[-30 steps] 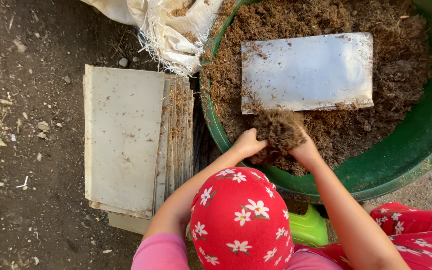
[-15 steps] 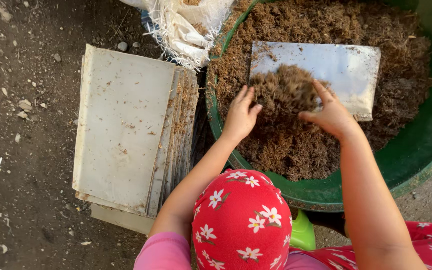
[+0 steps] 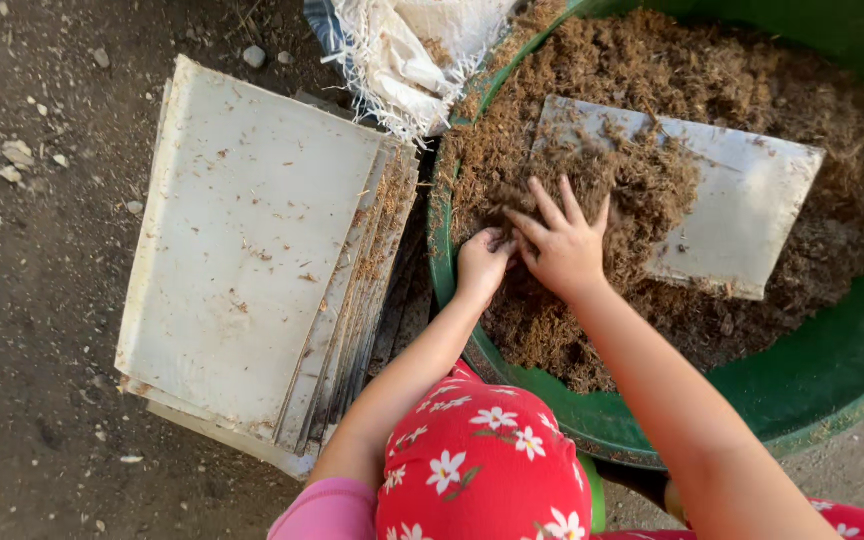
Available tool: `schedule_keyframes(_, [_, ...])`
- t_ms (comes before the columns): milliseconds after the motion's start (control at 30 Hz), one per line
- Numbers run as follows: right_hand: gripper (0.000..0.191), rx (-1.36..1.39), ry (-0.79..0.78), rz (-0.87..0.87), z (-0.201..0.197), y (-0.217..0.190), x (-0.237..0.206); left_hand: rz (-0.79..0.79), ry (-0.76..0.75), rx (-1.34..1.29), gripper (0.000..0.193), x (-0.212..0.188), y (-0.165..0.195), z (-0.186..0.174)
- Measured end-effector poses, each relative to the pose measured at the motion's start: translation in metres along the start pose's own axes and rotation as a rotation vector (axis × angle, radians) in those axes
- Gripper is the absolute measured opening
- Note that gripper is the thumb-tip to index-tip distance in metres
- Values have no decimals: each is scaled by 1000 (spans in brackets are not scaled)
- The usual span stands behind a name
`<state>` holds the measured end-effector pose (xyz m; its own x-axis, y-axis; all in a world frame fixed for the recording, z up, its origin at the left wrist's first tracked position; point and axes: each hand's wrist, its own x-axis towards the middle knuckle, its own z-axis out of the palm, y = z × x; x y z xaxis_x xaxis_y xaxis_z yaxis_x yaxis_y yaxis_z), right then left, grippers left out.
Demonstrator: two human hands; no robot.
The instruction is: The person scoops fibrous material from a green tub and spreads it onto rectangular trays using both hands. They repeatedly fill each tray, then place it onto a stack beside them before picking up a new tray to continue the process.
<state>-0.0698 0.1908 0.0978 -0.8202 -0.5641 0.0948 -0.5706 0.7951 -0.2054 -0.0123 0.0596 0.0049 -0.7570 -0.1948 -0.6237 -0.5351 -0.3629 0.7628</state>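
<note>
A big green tub (image 3: 812, 400) holds brown loose fibre (image 3: 592, 330). A white flat sheet (image 3: 752, 210) lies on the fibre, its left part covered by a heap of it. My right hand (image 3: 564, 245) rests flat on that heap at the sheet's left end, fingers spread. My left hand (image 3: 482, 262) is right beside it, touching it, near the tub's left rim. Its fingers are curled down into the fibre. A red flowered cap (image 3: 482, 465) fills the bottom of the view between my arms.
A stack of several white flat sheets (image 3: 252, 250) lies on the dirt ground (image 3: 32, 300) left of the tub, speckled with fibre. A frayed white woven sack (image 3: 412, 50) sits at the top, against the tub's rim. Small stones dot the ground.
Both hands lifted a clump of fibre from the tub's near side onto the sheet. They have since come together at the sheet's left end, the right hand flattening onto the heap.
</note>
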Motion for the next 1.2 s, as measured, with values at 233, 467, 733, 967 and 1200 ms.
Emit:
schedule_keyframes(233, [25,42,0,13,43,87,91,-26,25,96,41,3,-2,2])
schedule_keyframes(467, [34,21,16,167,44,70,95,92,0,208,53,6,-9,1])
schedule_keyframes(733, [42,118,-113,-147,11,5,-14,-79,-214,-273,49,-13,-4,-14])
schedule_keyframes(967, [37,20,-178,-159,20,32,41,-351,-36,-199,43,-13,7,-11])
schedule_keyframes(1200, [36,-17,120,227,53,94,127,-171,-89,-296,31,-9,-10,-10])
